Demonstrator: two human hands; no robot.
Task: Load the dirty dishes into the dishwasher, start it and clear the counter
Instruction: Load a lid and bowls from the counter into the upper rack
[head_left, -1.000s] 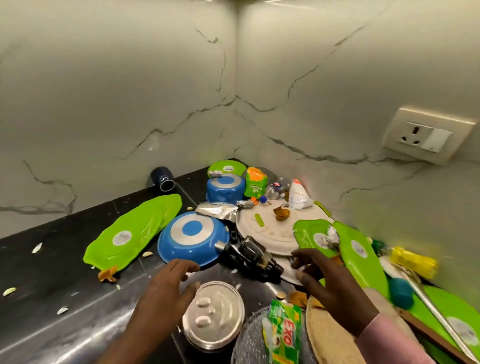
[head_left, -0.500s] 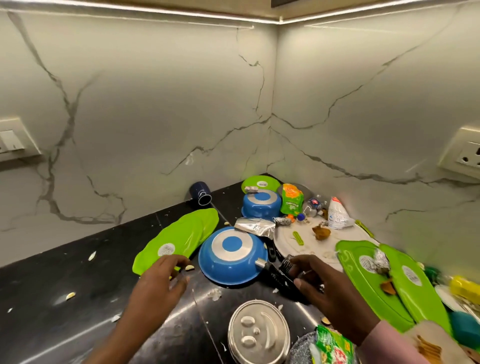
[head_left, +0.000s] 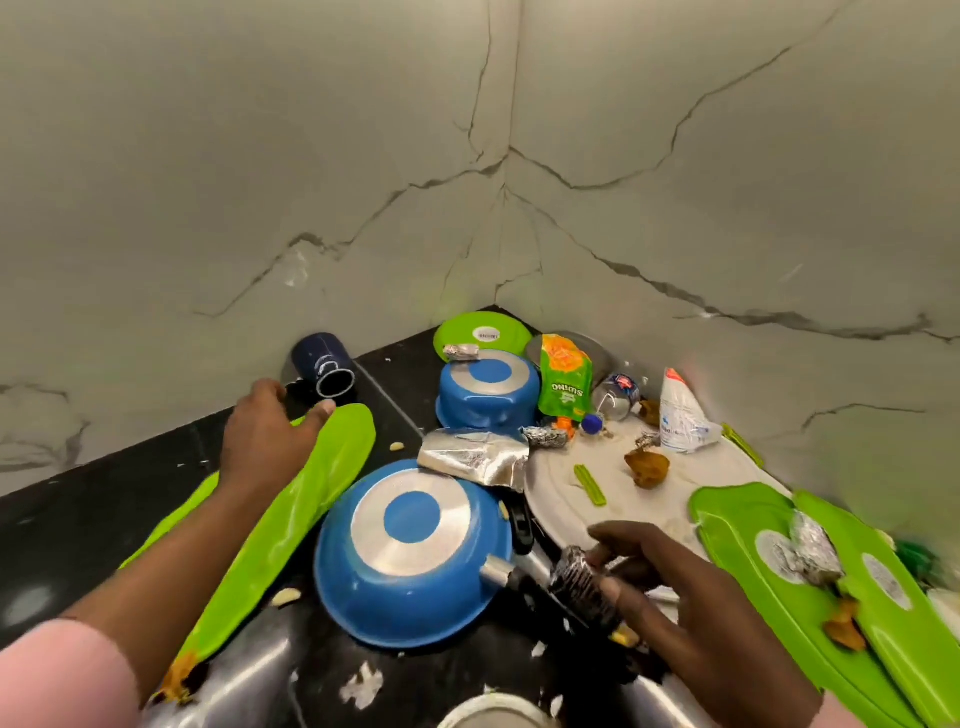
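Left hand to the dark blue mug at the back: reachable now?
Probably yes. The left hand lies on the green plate, fingertips right beside the tipped-over dark blue mug, with nothing between them.

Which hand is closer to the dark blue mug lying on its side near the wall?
The left hand. It reaches over the green plate, fingertips just beside the dark blue mug. The right hand is far off, on the blue pan's handle.
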